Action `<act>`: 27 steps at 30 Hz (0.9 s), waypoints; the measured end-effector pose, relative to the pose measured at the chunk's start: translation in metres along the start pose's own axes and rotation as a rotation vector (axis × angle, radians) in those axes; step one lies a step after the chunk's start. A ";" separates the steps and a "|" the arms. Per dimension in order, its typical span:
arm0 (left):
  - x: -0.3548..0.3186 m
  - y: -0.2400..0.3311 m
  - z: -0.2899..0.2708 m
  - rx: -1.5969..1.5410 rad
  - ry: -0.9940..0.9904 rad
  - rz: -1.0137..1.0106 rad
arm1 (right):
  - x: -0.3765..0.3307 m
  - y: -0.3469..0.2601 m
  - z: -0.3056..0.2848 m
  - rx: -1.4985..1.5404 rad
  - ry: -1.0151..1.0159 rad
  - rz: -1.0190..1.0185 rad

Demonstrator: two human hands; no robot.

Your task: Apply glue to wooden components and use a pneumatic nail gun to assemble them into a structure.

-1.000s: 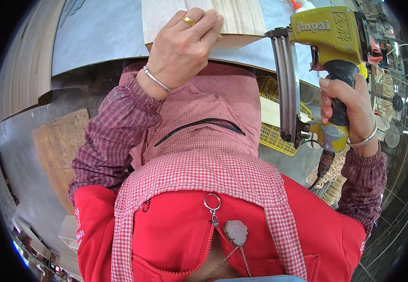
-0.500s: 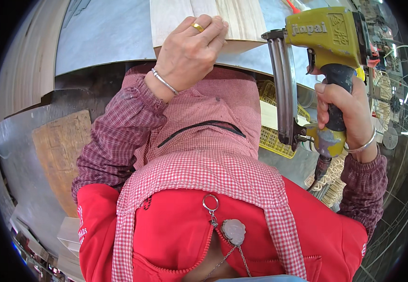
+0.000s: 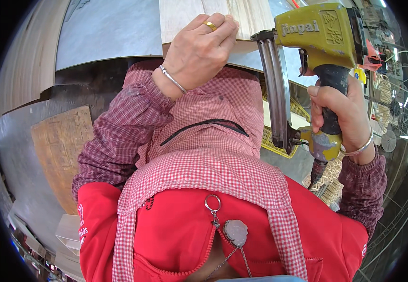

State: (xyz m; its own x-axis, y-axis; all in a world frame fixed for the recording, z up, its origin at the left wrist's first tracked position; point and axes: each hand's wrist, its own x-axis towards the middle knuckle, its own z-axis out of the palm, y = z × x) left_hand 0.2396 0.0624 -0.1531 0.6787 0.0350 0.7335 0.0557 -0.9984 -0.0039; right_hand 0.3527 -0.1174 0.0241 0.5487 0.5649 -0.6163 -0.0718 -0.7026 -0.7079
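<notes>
In the head view, from where I stand, the worker's left hand [image 3: 199, 52] is on the near edge of a piece of pale wood [image 3: 178, 16], which lies on the blue-grey table [image 3: 102, 35] right in front of the body. The fingers are curled and close together, the tips turned down out of sight, so I cannot tell whether they pinch the wood or only press on it. There is a gold ring [image 3: 210, 26] on that hand and a silver bangle [image 3: 172, 80] at the wrist

The right hand [image 3: 339, 105] is clamped round the black grip of a yellow-green nail gun [image 3: 316, 30], held upright off to the right. The gun's dark nose points left and sits by the wood's right-hand corner; I cannot tell from here whether the two touch. Its long metal rail runs down beside the grip

The worker wears purple checked sleeves [image 3: 119, 136], a red-and-white checked apron [image 3: 204, 171] and a red jacket [image 3: 175, 235]. Over to the left is a stack of planks [image 3: 25, 61], with a worn brown board [image 3: 65, 152] below it, and behind the rail I can see a yellow crate [image 3: 266, 138]
</notes>
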 end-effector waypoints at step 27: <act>-0.008 -0.017 -0.053 0.004 -0.018 -0.002 | 0.002 0.005 0.004 -0.065 -0.040 -0.021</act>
State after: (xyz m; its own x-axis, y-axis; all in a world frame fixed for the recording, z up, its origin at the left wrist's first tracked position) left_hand 0.1945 0.0773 -0.1234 0.6917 0.0377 0.7212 0.0597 -0.9982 -0.0052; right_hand 0.3501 -0.1179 0.0177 0.5161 0.5954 -0.6158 -0.0059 -0.7164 -0.6977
